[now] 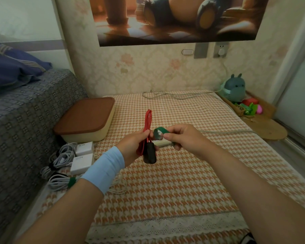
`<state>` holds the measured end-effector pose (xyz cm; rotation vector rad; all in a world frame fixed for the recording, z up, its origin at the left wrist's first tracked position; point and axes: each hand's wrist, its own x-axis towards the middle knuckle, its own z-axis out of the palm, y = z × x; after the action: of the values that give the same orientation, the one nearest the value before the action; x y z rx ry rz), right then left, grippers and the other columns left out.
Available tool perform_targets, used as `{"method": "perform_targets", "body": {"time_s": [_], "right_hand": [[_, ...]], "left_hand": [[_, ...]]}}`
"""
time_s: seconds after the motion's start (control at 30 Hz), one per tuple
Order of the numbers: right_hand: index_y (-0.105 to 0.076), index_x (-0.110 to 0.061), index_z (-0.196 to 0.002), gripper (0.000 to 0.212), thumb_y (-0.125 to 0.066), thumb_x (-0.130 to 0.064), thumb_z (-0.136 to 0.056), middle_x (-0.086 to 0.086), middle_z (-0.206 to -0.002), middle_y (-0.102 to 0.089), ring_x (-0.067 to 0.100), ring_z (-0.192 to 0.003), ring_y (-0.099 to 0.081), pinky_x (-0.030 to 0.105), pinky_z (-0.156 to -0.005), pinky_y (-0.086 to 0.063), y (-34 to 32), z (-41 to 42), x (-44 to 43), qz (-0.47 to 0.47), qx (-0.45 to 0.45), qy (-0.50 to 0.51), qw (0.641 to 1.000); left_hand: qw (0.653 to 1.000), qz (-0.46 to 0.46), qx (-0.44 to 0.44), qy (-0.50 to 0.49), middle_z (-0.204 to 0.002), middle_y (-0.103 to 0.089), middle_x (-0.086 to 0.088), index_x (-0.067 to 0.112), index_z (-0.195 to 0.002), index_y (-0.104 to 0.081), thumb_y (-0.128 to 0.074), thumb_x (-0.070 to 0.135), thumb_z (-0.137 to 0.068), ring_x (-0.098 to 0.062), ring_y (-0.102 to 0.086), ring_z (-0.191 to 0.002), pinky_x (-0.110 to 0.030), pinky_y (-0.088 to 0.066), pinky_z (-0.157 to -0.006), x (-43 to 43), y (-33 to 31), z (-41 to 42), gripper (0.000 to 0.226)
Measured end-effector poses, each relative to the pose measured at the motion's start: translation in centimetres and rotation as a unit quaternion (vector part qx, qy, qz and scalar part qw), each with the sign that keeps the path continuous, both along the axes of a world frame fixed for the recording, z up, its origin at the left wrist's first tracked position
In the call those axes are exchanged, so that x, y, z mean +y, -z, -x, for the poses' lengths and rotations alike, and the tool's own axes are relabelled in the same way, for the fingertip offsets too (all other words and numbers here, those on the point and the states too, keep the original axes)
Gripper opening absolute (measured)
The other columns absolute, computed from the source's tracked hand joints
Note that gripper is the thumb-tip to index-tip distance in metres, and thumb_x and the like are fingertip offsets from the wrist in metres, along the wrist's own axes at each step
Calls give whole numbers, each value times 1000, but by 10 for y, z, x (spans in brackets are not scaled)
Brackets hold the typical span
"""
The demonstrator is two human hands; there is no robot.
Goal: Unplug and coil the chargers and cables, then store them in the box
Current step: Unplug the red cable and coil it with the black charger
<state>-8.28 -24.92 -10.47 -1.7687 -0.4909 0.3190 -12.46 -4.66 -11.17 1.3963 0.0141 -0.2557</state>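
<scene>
My left hand (132, 147) grips a folded red cable (147, 123) with a black charger (149, 154) hanging below the fist. My right hand (181, 138) pinches a green strap (159, 132) curled into a loop right beside the red bundle. Below the hands a white power strip (163, 143) lies on the checked table, partly hidden. A cream box with a brown lid (86, 118) sits shut at the table's left. Two white chargers (83, 155) and several coiled white cables (60, 171) lie at the left front.
A grey cord (176, 95) runs along the back of the table (183, 182) up to a wall socket (221, 50). A plush toy (235, 88) and small toys sit on a wooden stand at the right. A sofa (25, 120) borders the left.
</scene>
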Motion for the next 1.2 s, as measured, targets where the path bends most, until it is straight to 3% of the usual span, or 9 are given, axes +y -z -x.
{"method": "perform_targets", "body": {"time_s": [0.1, 0.2, 0.3, 0.37, 0.5, 0.67, 0.9, 1.03, 1.2], "right_hand": [[-76, -20, -100, 22, -60, -5, -98, 7, -84, -64, 14, -66, -54, 26, -64, -46, 0, 1, 2, 17, 16, -20, 1000], [-68, -15, -88, 29, -49, 6, -94, 11, -82, -66, 18, -74, -58, 34, -75, -44, 0, 3, 7, 77, 18, -6, 997], [-51, -11, -75, 31, -33, 11, -86, 11, -68, -53, 22, -62, -46, 37, -65, -37, 0, 7, 12, 27, 87, -15, 996], [-46, -13, -73, 26, -32, -5, -93, 4, -57, -35, 17, -51, -28, 30, -52, -26, -6, 8, 13, -17, 142, -37, 989], [-57, -10, -80, 42, -49, -44, -104, -2, -53, -29, 13, -45, -22, 26, -45, -21, -10, 6, 8, 25, 105, -18, 994], [-70, -11, -99, 28, -51, -30, -105, 2, -73, -68, 15, -46, -50, 28, -48, -38, -12, 10, 3, -40, 38, 17, 998], [-76, -18, -109, 18, -63, -13, -98, 6, -79, -73, 13, -44, -47, 24, -45, -43, -14, 24, 21, -26, -18, -8, 999], [-80, -11, -92, 9, -74, -18, -91, 7, -77, -76, 14, -41, -46, 26, -42, -41, -10, 26, 23, -8, 1, 59, 998], [-75, -11, -69, 25, -83, -30, -82, 5, -71, -76, 15, -42, -52, 24, -42, -40, -11, 27, 19, 35, 32, 127, 991]], "left_hand": [[1000, 3, 5, 4, -90, -68, -5, 15, -86, -60, -43, 27, -103, -23, -66, -74, -36, -52, -80, 2, -1, 2, 26], [1000, -4, -3, 12, -87, -61, -4, 15, -86, -59, -42, 26, -103, -22, -64, -73, -32, -50, -73, 3, -3, 3, 27], [997, -60, -10, 39, -83, -60, -9, 14, -87, -57, -41, 25, -104, -22, -62, -74, -33, -49, -71, 2, -3, 6, 25], [995, -84, -2, 52, -80, -63, -11, 14, -88, -59, -43, 25, -103, -22, -62, -73, -33, -49, -71, -1, -2, 9, 24], [997, -64, 4, 52, -84, -64, -8, 12, -92, -59, -43, 25, -103, -22, -64, -75, -35, -51, -76, -2, -1, 9, 23], [992, -123, -7, -12, -89, -70, -4, 13, -93, -58, -40, 22, -104, -25, -67, -81, -33, -53, -74, -1, 5, 4, 23], [961, -270, -56, -17, -93, -74, 7, 31, -96, -69, -49, 42, -98, -16, -66, -100, -36, -48, -93, -13, 11, 6, 23], [957, -282, -60, -33, -96, -74, -2, 25, -83, -72, -56, 41, -95, -24, -67, -100, -45, -49, -98, -14, 8, 4, 26], [963, -260, -65, 2, -85, -69, -6, 17, -80, -68, -59, 46, -88, -33, -66, -94, -50, -48, -98, -13, 7, 7, 32]]}}
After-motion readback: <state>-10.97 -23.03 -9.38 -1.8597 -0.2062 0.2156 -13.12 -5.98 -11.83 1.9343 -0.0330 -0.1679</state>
